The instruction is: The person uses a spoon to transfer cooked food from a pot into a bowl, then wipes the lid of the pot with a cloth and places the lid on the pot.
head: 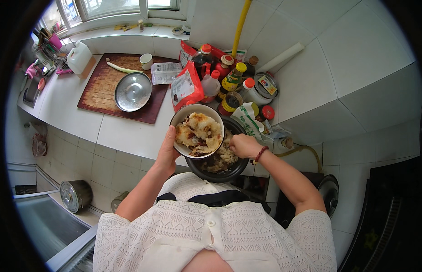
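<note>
My left hand (167, 153) grips a pale, dark-rimmed bowl (216, 117) by its left side, thumb at the rim. Browned, cooked rice (200, 134) with dark red pieces fills much of it. Partly beneath the bowl is a dark round pot (211, 176), whose left and far parts the bowl covers. More of the rice mixture (227, 155) lies in the pot. My right hand (245, 146), with a beaded bracelet at the wrist, is over the pot's right side. Its fingers are curled; whether they hold a utensil is hidden.
Sauce bottles (231, 81), a red-and-white bag (187, 86) and jars crowd the counter beyond the pot. Left of them, a wooden cutting board (95, 91) bears a metal lid (133, 91), a scallion stalk (120, 68) and a paper cup (146, 62). A lidded metal pot (78, 195) stands lower left.
</note>
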